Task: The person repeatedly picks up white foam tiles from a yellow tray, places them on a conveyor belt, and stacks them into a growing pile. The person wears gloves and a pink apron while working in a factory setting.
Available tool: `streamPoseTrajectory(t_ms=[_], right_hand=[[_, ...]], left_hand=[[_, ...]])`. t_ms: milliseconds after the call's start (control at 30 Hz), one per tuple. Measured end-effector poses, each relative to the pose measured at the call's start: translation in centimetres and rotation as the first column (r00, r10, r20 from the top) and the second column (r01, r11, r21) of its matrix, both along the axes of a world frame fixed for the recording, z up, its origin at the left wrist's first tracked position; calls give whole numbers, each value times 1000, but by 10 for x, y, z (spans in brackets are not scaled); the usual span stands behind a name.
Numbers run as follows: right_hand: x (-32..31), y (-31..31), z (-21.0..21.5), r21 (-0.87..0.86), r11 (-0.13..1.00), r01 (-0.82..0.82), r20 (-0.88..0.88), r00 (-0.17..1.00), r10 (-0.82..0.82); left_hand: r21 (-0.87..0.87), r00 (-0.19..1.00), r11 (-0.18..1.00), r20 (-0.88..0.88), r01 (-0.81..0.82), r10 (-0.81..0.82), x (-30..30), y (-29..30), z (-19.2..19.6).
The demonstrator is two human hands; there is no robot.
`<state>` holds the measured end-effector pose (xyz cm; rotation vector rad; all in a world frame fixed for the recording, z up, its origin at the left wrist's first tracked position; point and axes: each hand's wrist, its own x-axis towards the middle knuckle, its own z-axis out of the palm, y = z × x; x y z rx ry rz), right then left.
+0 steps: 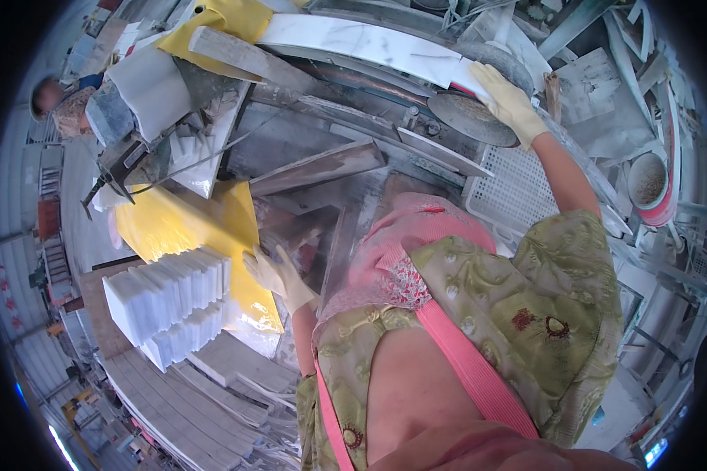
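Note:
A pale rubber glove covers each hand. My right hand reaches far forward with its fingers stretched out, at the right end of a long white marble strip with grey veins. Below that hand lies a round dusty disc. My left hand is low at the left with fingers spread, beside a shiny yellow sheet; whether it touches the sheet I cannot tell. Left of it, two stacked rows of thin white tiles stand on edge.
Grey planks lean across the middle. A white perforated crate sits below my right forearm. A dusty bucket and scrap slabs crowd the right. Another person is at the far left, near a grey draped block.

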<state>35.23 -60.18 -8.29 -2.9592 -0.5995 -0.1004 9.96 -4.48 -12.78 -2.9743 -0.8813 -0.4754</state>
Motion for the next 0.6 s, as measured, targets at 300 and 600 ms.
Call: streamPoseTrajectory(t_ms=[300, 600], right_hand=[[27, 41, -4, -109, 984, -143, 144, 977, 158], [52, 63, -2, -140, 979, -148, 144, 975, 168]], left_hand=[[-21, 1000, 1000, -4, -2, 2, 0, -3, 5], [-73, 998, 996, 5, -60, 61, 5, -11, 11]])
